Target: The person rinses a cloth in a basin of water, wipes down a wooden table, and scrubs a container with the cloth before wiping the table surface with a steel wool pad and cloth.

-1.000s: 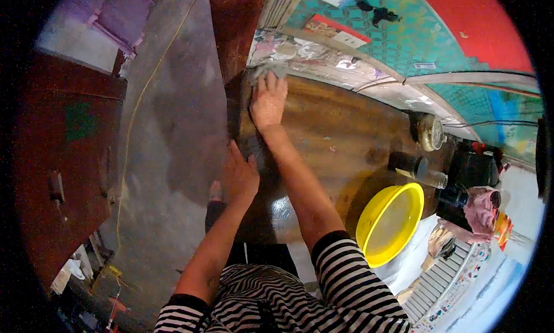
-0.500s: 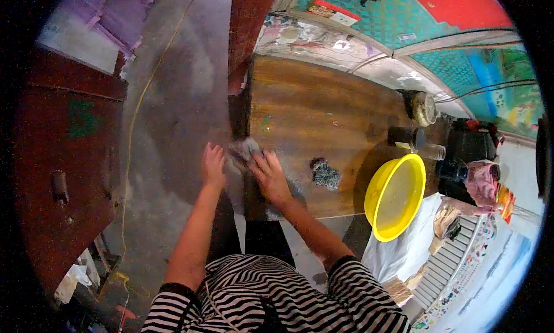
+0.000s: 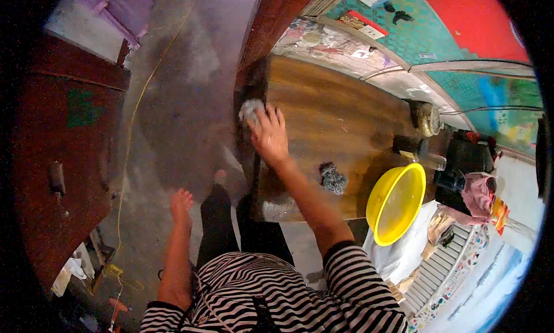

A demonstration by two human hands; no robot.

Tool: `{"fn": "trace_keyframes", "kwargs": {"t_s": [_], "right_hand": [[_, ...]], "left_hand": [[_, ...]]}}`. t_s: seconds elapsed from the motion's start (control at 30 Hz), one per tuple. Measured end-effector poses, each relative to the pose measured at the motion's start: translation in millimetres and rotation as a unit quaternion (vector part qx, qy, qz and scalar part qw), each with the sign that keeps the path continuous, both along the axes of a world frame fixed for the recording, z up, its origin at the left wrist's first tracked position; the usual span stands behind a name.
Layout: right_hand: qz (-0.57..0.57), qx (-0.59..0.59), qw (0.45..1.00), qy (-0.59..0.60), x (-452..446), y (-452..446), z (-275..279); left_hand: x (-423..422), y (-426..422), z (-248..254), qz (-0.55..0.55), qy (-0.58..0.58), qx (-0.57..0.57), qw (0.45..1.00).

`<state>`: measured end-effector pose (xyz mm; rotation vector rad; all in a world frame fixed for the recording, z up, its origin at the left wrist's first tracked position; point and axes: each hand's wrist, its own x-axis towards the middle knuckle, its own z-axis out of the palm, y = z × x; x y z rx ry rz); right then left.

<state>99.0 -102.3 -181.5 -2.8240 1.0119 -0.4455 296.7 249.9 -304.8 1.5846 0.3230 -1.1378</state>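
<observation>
My right hand (image 3: 270,135) presses a crumpled grey cloth (image 3: 252,112) against the left edge of the brown wooden table (image 3: 323,102). Its fingers bend over the cloth. Away from the table, my left hand (image 3: 182,205) hangs over the floor with its fingers apart and nothing in it. A dark, speckled scrubbing pad or rag (image 3: 333,178) lies on the table, right of my right forearm. Near the table's right end stands a yellow basin (image 3: 396,204) with cloudy liquid in it.
A lidded tin (image 3: 428,118), a glass jar (image 3: 435,161) and a dark bag (image 3: 470,160) are at the table's far right. A reddish-brown cabinet (image 3: 75,154) stands at the left. A yellow cord (image 3: 136,108) runs along the floor.
My right hand went from the table's far corner to near its front, then part way back along the left edge with the cloth. My left hand moved away to the left. The dark pad has come into view.
</observation>
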Motion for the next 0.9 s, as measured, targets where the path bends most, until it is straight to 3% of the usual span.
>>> {"fn": "trace_keyframes", "kwargs": {"t_s": [0.2, 0.3, 0.33, 0.4, 0.43, 0.47, 0.5, 0.57, 0.6, 0.67, 0.73, 0.8, 0.83, 0.87, 0.9], "right_hand": [[-0.064, -0.075, 0.993, 0.062, 48, -120, -23], [-0.121, -0.078, 0.985, 0.093, 42, -151, -8], [-0.153, -0.14, 0.975, 0.081, 31, -163, -15], [-0.281, -0.111, 0.943, 0.139, -18, -177, -17], [-0.302, -0.086, 0.942, 0.117, -56, -184, -15], [-0.276, -0.148, 0.949, 0.037, -108, -190, -34], [-0.289, -0.141, 0.947, 0.015, -135, -167, -12], [-0.348, -0.14, 0.926, 0.054, -200, -133, -13], [-0.424, -0.125, 0.894, 0.077, -225, -123, -21], [-0.549, -0.109, 0.823, 0.096, -221, -102, -20], [-0.492, -0.187, 0.846, 0.086, -211, -115, -61], [-0.456, -0.192, 0.852, 0.169, -133, -101, -56], [-0.38, 0.009, 0.918, -0.111, -96, -92, -38], [-0.33, 0.076, 0.94, -0.032, -59, -77, -1], [-0.284, 0.012, 0.957, -0.049, -35, -52, -9]], "left_hand": [[-18, -8, 36, -0.057, -0.009, 0.042, 0.997], [-14, -5, 38, -0.14, -0.052, 0.039, 0.988], [-14, -6, 42, -0.121, -0.047, 0.037, 0.991], [-17, -3, 55, -0.085, -0.037, 0.038, 0.995], [-16, 0, 52, -0.067, -0.025, 0.027, 0.997], [-14, 3, 46, -0.049, -0.013, 0.013, 0.999], [-13, 6, 40, -0.03, 0.0, -0.001, 1.0], [-11, 14, 39, -0.112, -0.055, 0.026, 0.992], [-8, 17, 38, -0.154, -0.084, 0.038, 0.984], [4, 38, -2, -0.1, -0.036, 0.012, 0.994], [10, 41, -8, -0.077, -0.013, 0.02, 0.997], [12, 22, 14, -0.082, -0.017, 0.056, 0.995], [9, 10, 26, -0.077, -0.012, 0.06, 0.995], [6, 0, 40, -0.074, -0.008, 0.066, 0.995], [5, -10, 53, -0.075, -0.005, 0.072, 0.995]]}}
